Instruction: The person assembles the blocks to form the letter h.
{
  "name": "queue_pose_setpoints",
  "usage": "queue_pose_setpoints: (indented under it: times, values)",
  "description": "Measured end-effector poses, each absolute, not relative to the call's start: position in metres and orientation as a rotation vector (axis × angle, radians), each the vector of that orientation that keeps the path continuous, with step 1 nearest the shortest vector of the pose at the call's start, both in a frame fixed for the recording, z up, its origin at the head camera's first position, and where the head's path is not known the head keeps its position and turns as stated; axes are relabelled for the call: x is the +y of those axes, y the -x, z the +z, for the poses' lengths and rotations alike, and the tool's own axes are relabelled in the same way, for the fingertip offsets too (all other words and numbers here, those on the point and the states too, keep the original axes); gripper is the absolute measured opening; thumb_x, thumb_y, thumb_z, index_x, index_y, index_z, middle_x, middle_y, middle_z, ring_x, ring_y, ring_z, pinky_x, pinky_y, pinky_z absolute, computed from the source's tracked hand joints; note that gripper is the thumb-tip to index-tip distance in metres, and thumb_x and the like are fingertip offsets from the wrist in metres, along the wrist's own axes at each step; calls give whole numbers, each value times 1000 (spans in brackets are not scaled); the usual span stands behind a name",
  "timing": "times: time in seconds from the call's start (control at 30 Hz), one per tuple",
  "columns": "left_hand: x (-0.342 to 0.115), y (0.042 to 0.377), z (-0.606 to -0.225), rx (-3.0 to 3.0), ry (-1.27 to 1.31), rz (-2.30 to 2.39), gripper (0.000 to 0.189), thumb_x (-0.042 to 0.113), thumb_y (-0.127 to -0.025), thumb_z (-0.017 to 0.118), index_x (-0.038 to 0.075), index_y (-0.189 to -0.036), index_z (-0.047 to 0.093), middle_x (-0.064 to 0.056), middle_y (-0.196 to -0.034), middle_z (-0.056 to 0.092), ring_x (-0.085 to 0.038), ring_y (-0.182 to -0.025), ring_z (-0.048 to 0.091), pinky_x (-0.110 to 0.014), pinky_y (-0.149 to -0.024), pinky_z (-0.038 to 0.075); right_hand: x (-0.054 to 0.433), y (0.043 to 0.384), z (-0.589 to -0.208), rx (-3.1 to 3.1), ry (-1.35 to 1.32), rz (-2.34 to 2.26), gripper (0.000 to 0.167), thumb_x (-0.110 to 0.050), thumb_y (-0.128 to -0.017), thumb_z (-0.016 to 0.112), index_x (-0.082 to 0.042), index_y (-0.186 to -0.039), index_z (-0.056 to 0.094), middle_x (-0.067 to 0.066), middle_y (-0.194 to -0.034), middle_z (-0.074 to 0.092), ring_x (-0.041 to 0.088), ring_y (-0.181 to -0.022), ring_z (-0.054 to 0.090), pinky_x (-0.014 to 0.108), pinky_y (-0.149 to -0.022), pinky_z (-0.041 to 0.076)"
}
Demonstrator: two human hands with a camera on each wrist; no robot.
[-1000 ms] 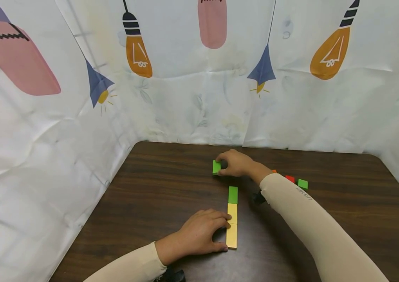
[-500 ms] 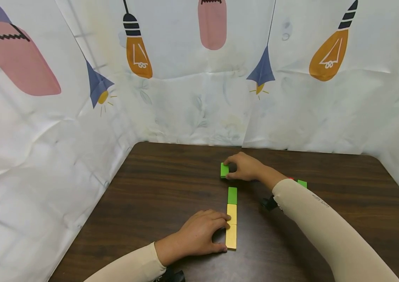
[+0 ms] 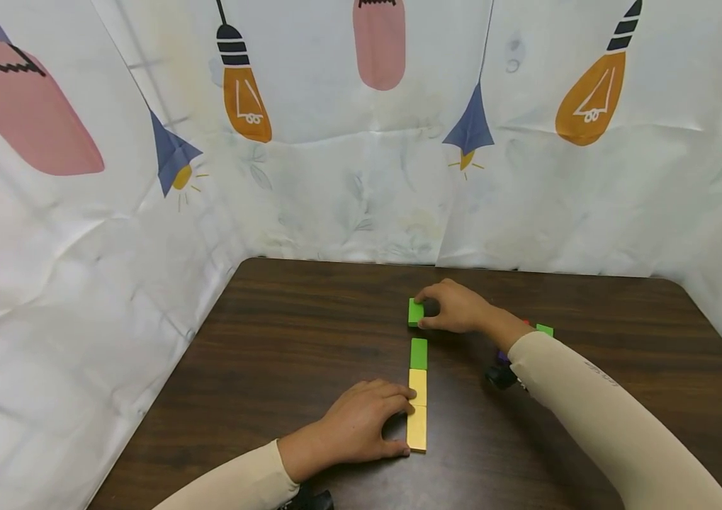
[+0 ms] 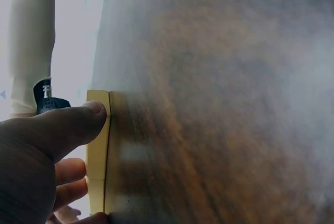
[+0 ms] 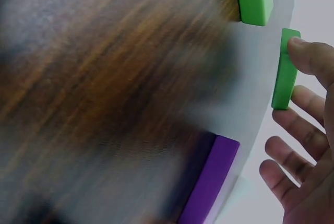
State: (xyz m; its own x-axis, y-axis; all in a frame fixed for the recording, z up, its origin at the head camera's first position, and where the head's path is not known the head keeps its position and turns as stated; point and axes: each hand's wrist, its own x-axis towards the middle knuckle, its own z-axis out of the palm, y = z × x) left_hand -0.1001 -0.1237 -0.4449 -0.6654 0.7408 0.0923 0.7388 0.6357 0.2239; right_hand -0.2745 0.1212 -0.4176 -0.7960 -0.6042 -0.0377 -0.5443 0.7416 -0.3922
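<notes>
In the head view, two yellow blocks lie end to end on the brown table, with a green block at their far end. My left hand rests beside them, its thumb and fingertips touching their left side. In the left wrist view the thumb presses on one yellow block. Beyond the row, my right hand pinches a second green block between thumb and fingers. The right wrist view shows that green block by its narrow side. Whether it touches the table is unclear.
A purple block lies near the right hand, mostly hidden by the arm in the head view. Another green block and a bit of red show behind the right forearm. A printed white curtain borders the table's far and left edges.
My right hand has carried its green block rightward and slightly nearer, roughly into line with the row. The left hand and the yellow blocks have stayed in place.
</notes>
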Motion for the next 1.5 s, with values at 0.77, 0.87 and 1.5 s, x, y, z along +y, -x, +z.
queue_pose_setpoints:
  times: [0.77,0.87,1.5]
  values:
    - [-122,102,-443,2838,-1281,369,45,52,-86,79,24,-120,70,11,-140,58,-11,-123,56,-37,-97,49,126,264,-428,2789,970,-480,45,-43,-90,77,-21,-129,71,1,-132,67,36,-132,47,62,-111,22]
    - [-122,102,-443,2838,-1284,372,45,51,-86,80,24,-120,70,11,-140,58,-11,-123,57,-37,-98,49,127,263,-428,2792,973,-484,43,-43,-92,76,-22,-128,71,0,-130,67,35,-130,48,63,-111,21]
    - [-122,102,-446,2822,-1271,374,45,53,-87,78,25,-121,69,12,-141,57,-11,-124,56,-38,-98,49,127,259,-433,2826,1000,-479,43,-44,-92,75,-19,-127,71,-1,-125,69,36,-127,52,61,-109,25]
